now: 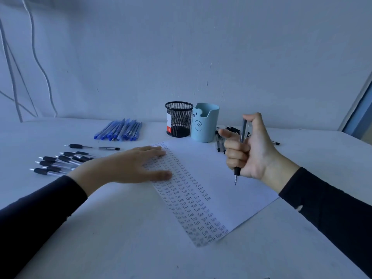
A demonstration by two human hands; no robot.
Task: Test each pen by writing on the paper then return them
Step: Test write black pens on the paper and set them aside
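The pen stands almost upright in the right hand, tip down, held in the air above the right part of the paper without touching it. The fingers curl round the barrel, the thumb is up beside its top end and the forefinger sticks out to the left. The paper lies askew on the table, with rows of the word "Test" filling its left strip. The left hand lies flat on that strip near its far end, fingers straight and pressing the sheet down. Left of it lies a cluster of black pens, with blue pens in a bunch further back. Behind the paper a mesh cup and a blue cup stand side by side, touching, with more dark pens just right of them.
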